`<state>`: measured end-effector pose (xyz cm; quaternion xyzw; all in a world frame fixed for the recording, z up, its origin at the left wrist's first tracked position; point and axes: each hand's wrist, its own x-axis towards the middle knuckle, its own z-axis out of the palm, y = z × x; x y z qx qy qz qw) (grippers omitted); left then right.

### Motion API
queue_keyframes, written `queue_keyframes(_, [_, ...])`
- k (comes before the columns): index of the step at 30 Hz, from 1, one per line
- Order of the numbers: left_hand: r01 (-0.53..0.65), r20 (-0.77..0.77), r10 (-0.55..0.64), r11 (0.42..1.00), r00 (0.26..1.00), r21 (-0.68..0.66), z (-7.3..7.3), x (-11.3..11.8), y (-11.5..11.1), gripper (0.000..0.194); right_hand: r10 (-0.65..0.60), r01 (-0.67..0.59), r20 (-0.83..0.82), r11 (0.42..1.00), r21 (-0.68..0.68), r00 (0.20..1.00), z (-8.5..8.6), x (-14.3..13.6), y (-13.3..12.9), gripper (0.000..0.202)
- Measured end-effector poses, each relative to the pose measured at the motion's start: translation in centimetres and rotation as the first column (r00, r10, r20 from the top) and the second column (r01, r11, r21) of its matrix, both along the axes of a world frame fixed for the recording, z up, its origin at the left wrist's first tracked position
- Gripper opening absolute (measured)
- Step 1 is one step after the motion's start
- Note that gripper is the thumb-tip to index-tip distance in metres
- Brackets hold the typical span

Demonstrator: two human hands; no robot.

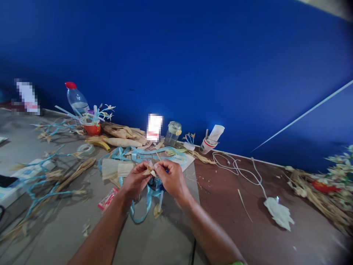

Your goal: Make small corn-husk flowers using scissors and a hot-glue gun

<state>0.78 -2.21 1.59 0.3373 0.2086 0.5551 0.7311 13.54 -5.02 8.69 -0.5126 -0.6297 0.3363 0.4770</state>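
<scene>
Near the middle of the table, my left hand (137,177) and my right hand (170,177) meet, fingertips pinched on a small pale dried-husk piece (150,169) between them. Its exact shape is hard to make out. Light blue ribbon (147,204) lies in loops under and in front of the hands. A pale stick (160,200) with a yellowish husk piece (157,211) at its end is just below my right hand. Cream husk sheets (110,169) lie left of my left hand, and a red and white packet (107,198) is beside my left forearm.
Blue-wrapped stems (41,198) with husk flowers cover the left side. Toward the blue wall stand a bottle (76,100), a red cup (92,128), a glass jar (173,134) and a white cup (206,145). A white cable (242,176) and dried flowers (325,191) are at right.
</scene>
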Motion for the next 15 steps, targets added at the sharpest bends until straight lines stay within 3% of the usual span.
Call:
queue_keyframes(9, [-0.101, -0.022, 0.101, 0.995, 0.995, 0.001, -0.12, 0.09, 0.31, 0.018, 0.084, -0.090, -0.069, 0.992, -0.083, 0.994, -0.18, 0.44, 0.19, 0.020])
queue_keyframes(15, [-0.087, -0.050, 0.088, 0.996, 0.995, 0.024, 0.29, -0.03, 0.10, 0.019, 0.101, -0.179, -0.363, 0.966, -0.189, 0.926, -0.61, 0.87, 0.75, 0.028])
